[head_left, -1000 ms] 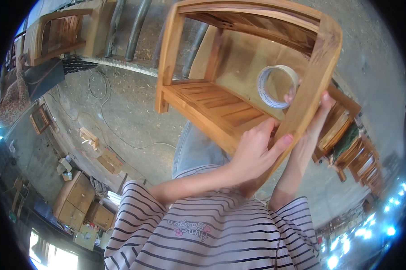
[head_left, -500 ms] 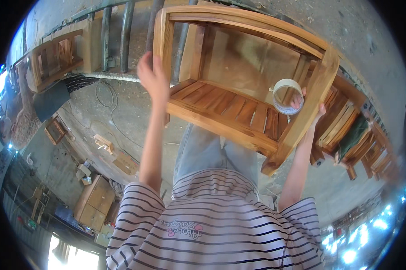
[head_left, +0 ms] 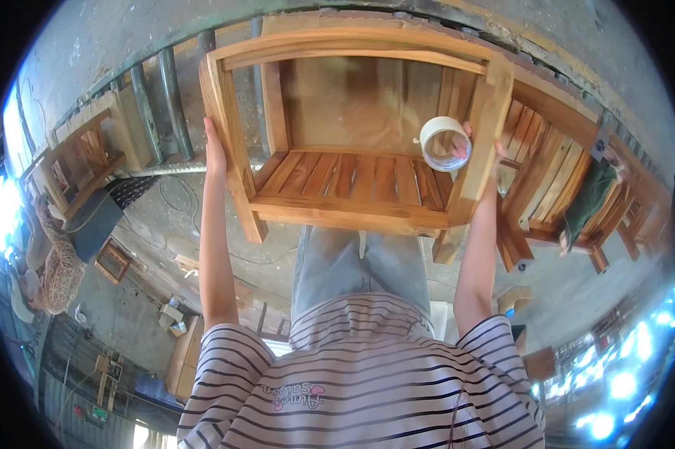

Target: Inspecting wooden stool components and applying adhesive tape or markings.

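Your right hand (head_left: 499, 153) clasped the right post of the slatted wooden frame (head_left: 345, 212), fingers on its inner side and a cream tape roll (head_left: 433, 133) around them. Your left hand (head_left: 215, 146) lay along the outer face of the other post; whether its fingers curled behind, you couldn't be sure from this view. The frame stood out ahead of you, between your 2 hands, above your jeans (head_left: 330, 262). With 1 hand doing 2 jobs, the roll could have slipped or knocked the slats if those fingers loosened. A merely flat left palm could have let that side drop, and a swing rightward risked scraping the neighbouring slatted piece (head_left: 550, 161).
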A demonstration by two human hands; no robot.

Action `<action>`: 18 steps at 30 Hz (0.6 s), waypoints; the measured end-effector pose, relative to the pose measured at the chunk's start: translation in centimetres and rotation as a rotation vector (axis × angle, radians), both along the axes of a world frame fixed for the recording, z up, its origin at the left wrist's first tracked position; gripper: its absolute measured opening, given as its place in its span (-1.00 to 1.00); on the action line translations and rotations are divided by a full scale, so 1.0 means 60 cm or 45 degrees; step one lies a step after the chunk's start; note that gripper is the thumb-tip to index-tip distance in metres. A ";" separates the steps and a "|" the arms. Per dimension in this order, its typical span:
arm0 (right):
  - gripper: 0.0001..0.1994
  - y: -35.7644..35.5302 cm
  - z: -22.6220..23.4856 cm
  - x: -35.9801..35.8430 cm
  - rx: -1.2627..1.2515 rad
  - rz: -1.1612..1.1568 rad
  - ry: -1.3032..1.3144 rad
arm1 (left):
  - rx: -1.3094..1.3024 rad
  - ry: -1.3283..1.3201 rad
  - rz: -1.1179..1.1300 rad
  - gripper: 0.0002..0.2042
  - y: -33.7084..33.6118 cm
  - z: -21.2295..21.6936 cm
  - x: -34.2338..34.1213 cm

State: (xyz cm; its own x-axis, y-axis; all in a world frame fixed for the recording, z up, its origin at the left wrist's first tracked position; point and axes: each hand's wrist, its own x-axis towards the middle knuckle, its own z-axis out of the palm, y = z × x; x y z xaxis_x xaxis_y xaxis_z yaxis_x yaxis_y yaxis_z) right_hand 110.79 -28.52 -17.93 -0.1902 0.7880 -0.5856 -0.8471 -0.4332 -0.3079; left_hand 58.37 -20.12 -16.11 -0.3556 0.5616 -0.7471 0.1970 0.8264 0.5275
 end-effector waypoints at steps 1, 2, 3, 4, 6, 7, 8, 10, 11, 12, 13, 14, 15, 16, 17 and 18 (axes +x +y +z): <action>-0.25 -0.005 -0.022 0.001 0.086 0.060 0.112 | -0.038 0.000 0.027 -0.08 0.005 -0.001 0.007; -0.34 -0.011 -0.043 0.004 0.261 0.057 0.189 | -0.030 -0.017 0.024 -0.05 0.005 0.000 0.015; -0.34 -0.028 -0.053 0.009 0.239 0.083 0.195 | -0.060 0.000 0.059 -0.01 0.005 0.002 0.021; -0.45 -0.045 -0.062 0.012 -0.091 -0.048 -0.194 | -0.037 -0.016 0.027 -0.01 0.002 0.005 0.028; -0.65 -0.053 -0.082 0.027 -0.399 -0.175 -0.302 | -0.083 0.208 -0.018 -0.06 -0.001 0.010 0.037; -0.71 -0.049 -0.089 0.038 -0.409 -0.158 -0.037 | -0.103 0.225 -0.001 -0.06 -0.003 0.012 0.039; -0.72 -0.046 -0.092 0.046 -0.402 -0.149 -0.300 | -0.074 0.206 -0.015 -0.06 -0.004 0.010 0.040; -0.73 -0.028 -0.092 0.064 -0.370 -0.135 -0.836 | 0.020 0.130 0.009 -0.10 -0.005 0.003 0.039; -0.74 -0.020 -0.087 0.069 -0.355 -0.126 -1.102 | -0.007 0.103 0.005 -0.10 -0.006 -0.003 0.039; -0.75 -0.012 -0.079 0.072 -0.335 -0.115 -1.367 | 0.246 0.282 0.009 -0.15 -0.007 -0.008 0.037; -0.76 -0.006 -0.069 0.072 -0.332 -0.101 -1.622 | 0.413 0.447 0.028 -0.21 -0.010 -0.012 0.035; -0.76 -0.004 -0.056 0.071 -0.309 -0.097 -1.630 | 0.498 0.464 0.020 -0.21 -0.014 -0.013 0.033; -0.77 -0.008 -0.040 0.068 -0.298 -0.051 -1.878 | 0.529 0.426 0.091 -0.30 -0.020 -0.011 0.031; -0.79 -0.011 -0.025 0.063 -0.179 -0.013 -2.152 | 0.576 0.396 0.186 -0.39 -0.027 -0.007 0.029; -0.79 -0.014 -0.014 0.056 -0.282 0.005 -2.127 | 0.556 0.388 0.169 -0.39 -0.035 0.001 0.028; -0.80 -0.016 -0.004 0.047 -0.273 0.056 -2.221 | 0.624 0.448 0.094 -0.47 -0.043 0.010 0.028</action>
